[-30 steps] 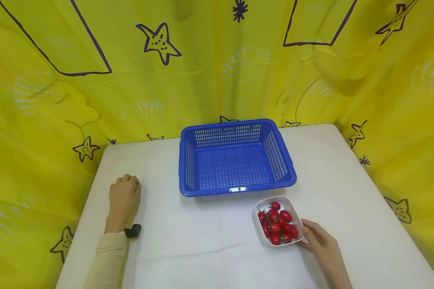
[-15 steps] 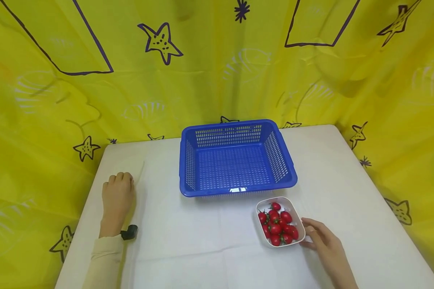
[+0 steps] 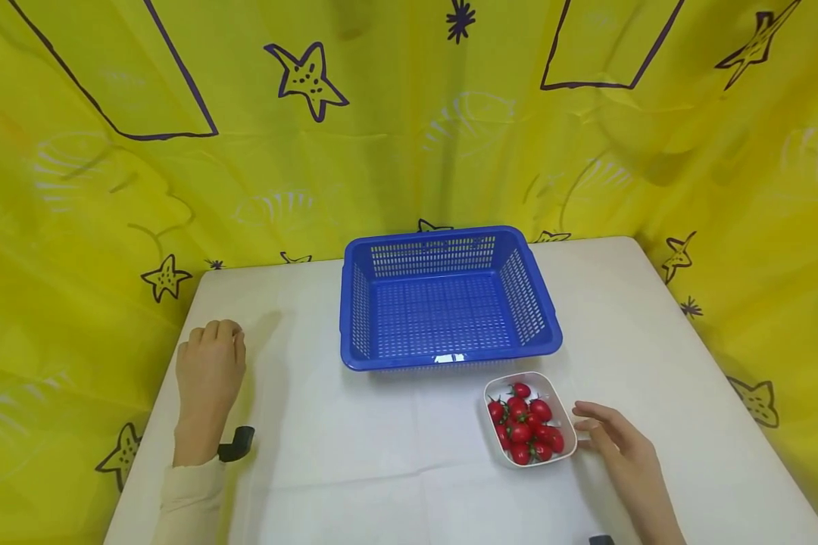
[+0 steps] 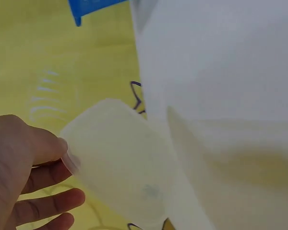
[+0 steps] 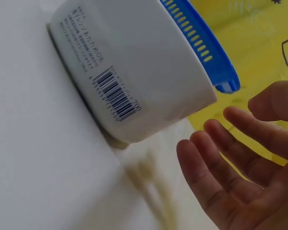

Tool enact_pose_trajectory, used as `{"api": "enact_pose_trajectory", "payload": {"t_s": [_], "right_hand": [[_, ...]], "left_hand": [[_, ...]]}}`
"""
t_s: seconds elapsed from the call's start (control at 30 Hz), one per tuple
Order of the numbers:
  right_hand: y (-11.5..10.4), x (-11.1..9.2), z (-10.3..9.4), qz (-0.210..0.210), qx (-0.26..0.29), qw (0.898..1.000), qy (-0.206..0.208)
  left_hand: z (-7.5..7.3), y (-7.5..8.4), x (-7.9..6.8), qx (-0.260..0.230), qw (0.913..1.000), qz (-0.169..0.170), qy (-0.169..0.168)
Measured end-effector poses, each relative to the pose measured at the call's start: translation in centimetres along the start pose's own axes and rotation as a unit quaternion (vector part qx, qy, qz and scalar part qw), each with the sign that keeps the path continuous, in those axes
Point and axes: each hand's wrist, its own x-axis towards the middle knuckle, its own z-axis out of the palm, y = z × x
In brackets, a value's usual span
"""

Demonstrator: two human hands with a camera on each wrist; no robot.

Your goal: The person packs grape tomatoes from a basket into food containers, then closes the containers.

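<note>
A white square container [image 3: 567, 443] of red cherry tomatoes [image 3: 520, 431] stands on the right half of the table, in front of the basket. Just right of it, my right hand [image 3: 629, 462] has loosely spread fingers and holds nothing. A small gap separates those fingertips from the container's printed side in the right wrist view. At the table's left side, my left hand [image 3: 208, 371] pinches a thin, translucent lid [image 4: 117, 160] by its edge between thumb and index finger. That lid is hard to make out in the head view.
A blue perforated plastic basket [image 3: 450, 363] rests at the back centre, with nothing in it. White cloth [image 3: 354, 484] covers the table. A yellow patterned curtain [image 3: 375, 166] hangs behind the table and along both sides.
My right hand has let go of the container and drawn a little to the right. My left hand has shifted left with the lid. Container and basket have stayed put.
</note>
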Motion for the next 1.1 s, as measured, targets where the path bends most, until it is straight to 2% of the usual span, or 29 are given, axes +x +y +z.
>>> {"api": "enact_pose_trajectory", "payload": {"t_s": [0.17,0.57,0.67,0.9,1.1], "right_hand": [[-1.0,0.4,0.1,-0.013,-0.01,1.0,0.013],[-3.4,1.3,1.1,-0.05,-0.01,0.998,0.026],[-3.9,1.4,1.4,-0.06,0.001,0.998,0.02],[-5.0,1.7,2.3,-0.081,0.013,0.997,-0.002],[-6.1,1.8,3.7,-0.104,0.013,0.994,-0.038]], "left_hand": [[-1.6,1.3,0.1,-0.013,0.9998,0.006,0.012],[-6.7,4.9,0.1,-0.026,0.9978,0.027,0.055],[-7.8,5.7,0.0,-0.036,0.9967,0.034,0.064],[-10.0,7.5,-0.1,-0.05,0.9955,0.053,0.06],[-11.0,9.2,-0.2,-0.096,0.9878,0.073,0.099]]}}
